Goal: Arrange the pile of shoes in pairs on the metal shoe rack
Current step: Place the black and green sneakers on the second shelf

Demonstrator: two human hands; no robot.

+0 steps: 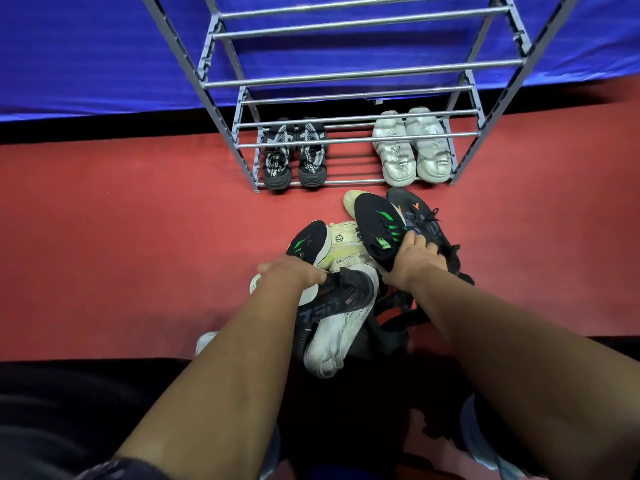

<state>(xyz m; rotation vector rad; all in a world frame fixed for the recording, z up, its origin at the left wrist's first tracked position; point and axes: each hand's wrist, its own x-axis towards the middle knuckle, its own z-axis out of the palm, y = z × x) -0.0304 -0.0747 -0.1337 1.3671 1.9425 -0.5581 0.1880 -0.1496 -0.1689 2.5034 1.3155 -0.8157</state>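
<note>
The metal shoe rack stood on the red floor against a blue cloth backdrop. Its lowest tier carried two pairs: black shoes with white patterning at the left end, and white chunky sneakers at the right end, each pair set side by side with the two pairs well apart. The upper tiers held nothing visible.

The pile of shoes lay on the floor just in front of the rack, between the rack and the person. The right hand was closed over the rear edge of a black shoe with green stripes, which rested tilted atop the heap. Beside it to the right lay a dark shoe with an orange mark, touching it. The left hand gripped a dark navy shoe near its opening. A second black shoe with a green mark lay just beyond that hand, next to a pale cream shoe. A white sneaker sat under the navy shoe, at the near side of the heap. Dark straps or further footwear beneath the right forearm could not be identified.
</note>
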